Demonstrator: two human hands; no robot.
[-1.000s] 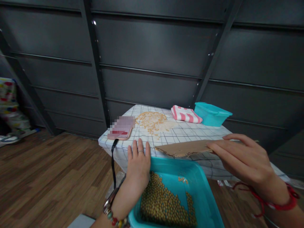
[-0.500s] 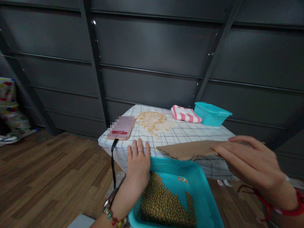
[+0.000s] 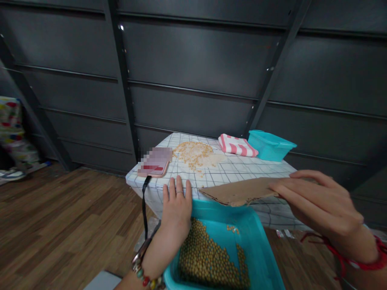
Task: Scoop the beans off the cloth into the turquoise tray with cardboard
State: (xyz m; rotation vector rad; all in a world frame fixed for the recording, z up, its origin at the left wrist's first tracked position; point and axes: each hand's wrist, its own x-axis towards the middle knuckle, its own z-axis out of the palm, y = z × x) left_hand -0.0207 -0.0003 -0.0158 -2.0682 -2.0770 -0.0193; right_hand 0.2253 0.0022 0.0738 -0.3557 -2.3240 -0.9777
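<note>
At the table's near edge: turquoise bin (image 3: 254,241) part-filled, loose heap (image 3: 193,153) out on the checked cloth (image 3: 254,167); work judged part-way.
Smooth plastic bin carries a sloping bed of round, olive-brown beans (image 3: 208,257), bare floor showing, small pale cluster (image 3: 232,229) toward its far side; left hand (image 3: 177,215) lies flat by its left rim, fingers straight and slightly apart, any grip on the rim cannot be told; right hand (image 3: 323,203) is clamped on the cardboard sheet (image 3: 238,191), thin, brown, ragged-edged, over the bin's far rim; beyond, pink-edged phone (image 3: 157,174), then the heap, yellow and white granules spread thin, judged outstanding; folded striped towel (image 3: 238,146) and smaller turquoise box (image 3: 269,147) stand right of it, before dark ribbed panelling (image 3: 193,52).
</note>
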